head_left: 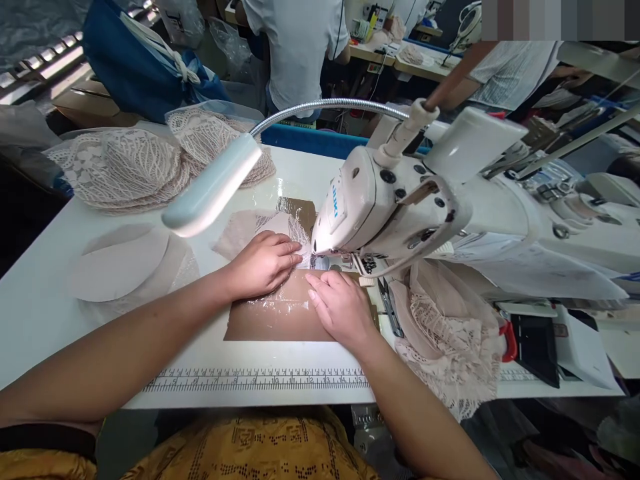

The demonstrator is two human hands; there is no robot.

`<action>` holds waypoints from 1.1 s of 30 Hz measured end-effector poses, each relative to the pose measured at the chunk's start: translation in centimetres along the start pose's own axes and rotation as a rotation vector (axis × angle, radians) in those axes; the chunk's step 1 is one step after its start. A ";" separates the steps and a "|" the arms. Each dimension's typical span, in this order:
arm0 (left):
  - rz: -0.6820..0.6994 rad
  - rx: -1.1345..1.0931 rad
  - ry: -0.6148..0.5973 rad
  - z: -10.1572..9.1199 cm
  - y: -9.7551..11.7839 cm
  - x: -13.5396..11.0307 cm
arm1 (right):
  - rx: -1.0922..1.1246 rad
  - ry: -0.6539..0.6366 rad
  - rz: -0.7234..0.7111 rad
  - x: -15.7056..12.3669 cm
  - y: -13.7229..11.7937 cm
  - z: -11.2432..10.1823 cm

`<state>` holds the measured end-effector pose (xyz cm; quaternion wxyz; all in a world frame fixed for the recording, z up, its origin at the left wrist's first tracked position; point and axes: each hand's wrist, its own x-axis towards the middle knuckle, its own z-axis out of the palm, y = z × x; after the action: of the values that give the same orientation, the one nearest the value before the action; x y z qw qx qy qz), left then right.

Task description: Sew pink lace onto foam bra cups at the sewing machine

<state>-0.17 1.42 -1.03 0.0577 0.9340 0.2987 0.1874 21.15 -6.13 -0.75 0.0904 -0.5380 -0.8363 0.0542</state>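
Note:
My left hand lies flat, palm down, over a beige lace piece, with its fingertips close to the needle area of a white sewing machine. The lace reaches in beside the presser foot. Just right of there, my right hand rests on a brown, tape-covered board. Its index finger and thumb are apart and point toward the presser foot. I see nothing held in it, though its other fingers are partly hidden. A lamp on a bent metal neck lights the work.
Stacked lace pieces lie at the back left, near pale round fabric pieces. Thread snips and a lace heap lie to the right. A printed ruler runs along the front edge. Another person is beyond the table.

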 end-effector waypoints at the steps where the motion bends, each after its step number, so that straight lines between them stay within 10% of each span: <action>1: -0.011 0.012 0.001 0.1 -0.2 0.0 | 0.018 0.012 -0.006 -0.1 0.1 0.0; 20: -0.403 0.143 -0.004 -0.4 -1.5 -0.3 | 0.168 0.106 -0.058 -0.1 0.6 0.1; 29: -0.630 0.200 -0.268 -11.2 0.1 -4.0 | 0.158 0.141 -0.134 -0.2 1.3 0.7; 33: -1.104 0.422 -0.321 -13.6 -2.6 -10.7 | 0.153 0.141 -0.140 -0.4 1.4 0.9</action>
<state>-14.84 -2.73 7.57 0.0045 0.6492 0.7568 -0.0763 22.40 -5.87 -1.92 0.1934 -0.4725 -0.8567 0.0734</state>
